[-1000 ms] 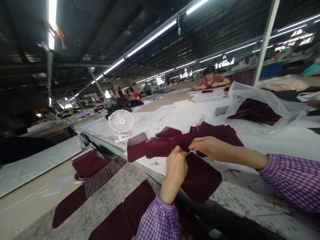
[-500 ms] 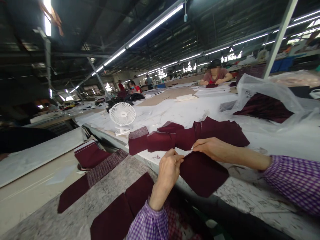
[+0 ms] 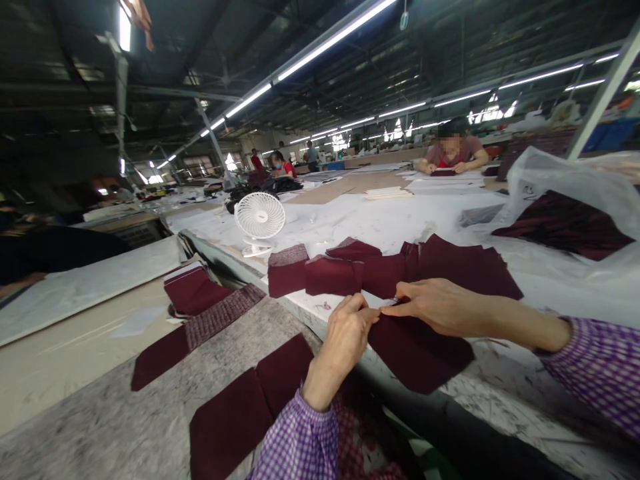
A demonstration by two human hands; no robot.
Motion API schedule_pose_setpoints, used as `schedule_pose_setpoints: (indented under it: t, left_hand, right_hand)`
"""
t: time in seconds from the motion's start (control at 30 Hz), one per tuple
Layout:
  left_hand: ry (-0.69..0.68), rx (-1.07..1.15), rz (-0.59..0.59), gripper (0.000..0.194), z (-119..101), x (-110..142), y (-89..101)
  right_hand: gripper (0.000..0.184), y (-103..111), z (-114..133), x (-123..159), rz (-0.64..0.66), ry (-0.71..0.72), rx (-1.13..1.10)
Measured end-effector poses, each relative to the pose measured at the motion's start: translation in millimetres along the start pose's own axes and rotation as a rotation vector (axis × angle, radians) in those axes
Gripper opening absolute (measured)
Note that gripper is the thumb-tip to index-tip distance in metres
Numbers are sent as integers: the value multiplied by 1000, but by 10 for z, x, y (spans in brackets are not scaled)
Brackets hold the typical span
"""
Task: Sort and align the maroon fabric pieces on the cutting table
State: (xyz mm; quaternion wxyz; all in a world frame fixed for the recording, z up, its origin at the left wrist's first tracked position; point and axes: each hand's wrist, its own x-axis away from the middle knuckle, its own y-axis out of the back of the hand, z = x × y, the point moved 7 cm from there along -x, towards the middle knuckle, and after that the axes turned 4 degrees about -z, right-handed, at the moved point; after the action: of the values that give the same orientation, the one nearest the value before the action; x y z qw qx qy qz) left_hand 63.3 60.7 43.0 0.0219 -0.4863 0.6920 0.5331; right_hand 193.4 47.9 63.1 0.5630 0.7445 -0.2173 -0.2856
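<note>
A maroon fabric piece point(image 3: 423, 353) with a pointed lower end lies at the front edge of the white table, its upper edge under both hands. My left hand point(image 3: 347, 337) is closed in a pinch at that piece's upper left corner. From the right, my right hand point(image 3: 435, 305) is on the same edge, one digit stretched toward the left fingertips and the others curled. Its grip is partly hidden. Just beyond the hands lies a row of maroon fabric pieces point(image 3: 333, 277), some with a greyish speckled strip. A larger maroon stack point(image 3: 463, 267) adjoins them.
A small white fan point(image 3: 260, 217) stands on the white table point(image 3: 340, 217). At right is a clear plastic bag point(image 3: 545, 170) with dark maroon cloth. More maroon pieces point(image 3: 233, 413) lie on the grey surface point(image 3: 165, 423) at left. A co-worker point(image 3: 453, 150) sits across the table.
The view has swung slightly left, so things sit further right. My right hand's stretched digit now meets the fabric edge close to my left fingertips. My left hand keeps its pinch.
</note>
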Motion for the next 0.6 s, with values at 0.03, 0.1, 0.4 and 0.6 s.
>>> schedule_pose_setpoints:
  t: [0.03,0.1,0.4,0.6]
  left_hand:
    - [3,13,-7,23,16,16,20]
    - [45,43,-36,21,72,55,72]
    - [80,159,-150,20,193,211,187]
    - [233,329,-156,11,306,222,242]
  right_hand:
    - [58,6,9,-24,31,12,9]
    - [58,14,13,-58,75,26,7]
    - [69,21,63,-145,79,90,92]
    - [75,8,87,-171,91,137,140]
